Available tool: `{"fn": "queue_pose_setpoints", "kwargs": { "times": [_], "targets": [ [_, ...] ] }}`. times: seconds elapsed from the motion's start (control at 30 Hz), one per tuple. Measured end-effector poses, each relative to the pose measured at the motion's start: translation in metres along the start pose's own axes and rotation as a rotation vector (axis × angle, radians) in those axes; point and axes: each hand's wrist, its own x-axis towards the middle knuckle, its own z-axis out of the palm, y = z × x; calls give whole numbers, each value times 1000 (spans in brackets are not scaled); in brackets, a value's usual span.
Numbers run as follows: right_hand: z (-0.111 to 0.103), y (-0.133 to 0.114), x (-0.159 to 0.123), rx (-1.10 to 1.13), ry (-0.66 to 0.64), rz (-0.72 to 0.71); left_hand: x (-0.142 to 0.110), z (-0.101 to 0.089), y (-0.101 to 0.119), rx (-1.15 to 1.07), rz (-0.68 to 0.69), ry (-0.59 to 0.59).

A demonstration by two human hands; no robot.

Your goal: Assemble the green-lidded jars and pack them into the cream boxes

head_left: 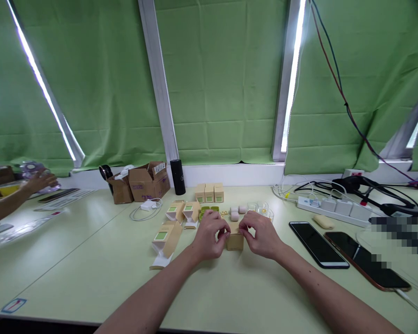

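A small brown cardboard box [235, 242] stands on the table between my two hands. My left hand [211, 235] pinches its upper left edge with thumb and forefinger. At the upper right edge, my right hand [260, 233] pinches in the same way. Just beyond are a green tray [209, 208], small yellow pieces [224, 213], pale pink-white pieces [234, 216] and clear round cups [263, 207]. Open small boxes with green labels lie to the left, among them a nearer box [167, 236] and a farther box [191, 212]. Several closed boxes [209, 193] stand in a row behind.
Two phones [318, 243] [367, 260] and a power strip [330, 208] lie on the right, with cables around them. A black bottle [177, 177] and a larger carton [148, 182] stand at the back. Another person's hand [38, 181] is at far left.
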Motion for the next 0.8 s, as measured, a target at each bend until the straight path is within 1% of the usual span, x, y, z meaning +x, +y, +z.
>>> {"fn": "queue_pose_setpoints", "kwargs": {
  "times": [0.17,0.3,0.37,0.47,0.53,0.6,0.7,0.8],
  "targets": [
    [2,0,0,12,-32,30,1,-1,2,-20,-26,-28],
    [-3,-1,1,30,-100,60,2,1,2,-44,-65,-6],
    [-7,-1,2,24,-152,74,2,4,-1,-29,-129,30],
    [-12,1,3,-1,-212,92,2,10,-7,33,-281,67],
    [-15,4,3,-8,-237,98,2,13,-10,72,-351,48],
    [-15,6,3,-8,-253,110,2,14,-12,102,-376,9],
    [-12,12,4,-45,-243,198,3,13,-11,139,-381,-8],
    [-8,17,6,-104,-200,324,5,11,-9,142,-388,30]
  ]
}}
